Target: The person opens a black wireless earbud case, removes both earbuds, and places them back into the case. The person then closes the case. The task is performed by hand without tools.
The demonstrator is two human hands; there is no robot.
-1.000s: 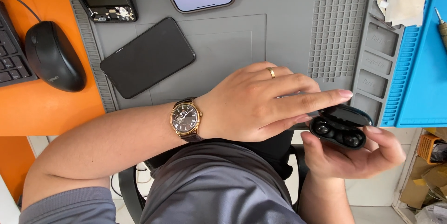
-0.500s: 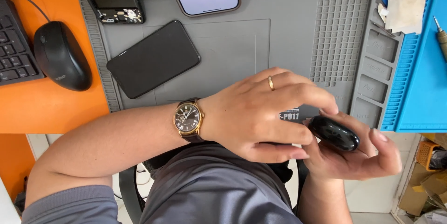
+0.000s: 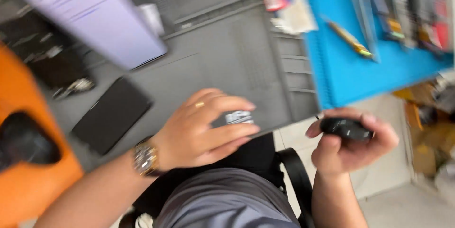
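now the left hand (image 3: 201, 131) has let go, fingers loosely curled; right hand (image 3: 348, 145) alone grips the black case (image 3: 345, 129).

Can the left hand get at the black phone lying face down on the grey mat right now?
Probably yes. The left hand rests at the near edge of the grey mat, holding nothing, and the black phone lies just to its left with bare mat between. The picture is blurred, so fine details are unclear.

Closed black earbud case (image 3: 346, 129), lying sideways
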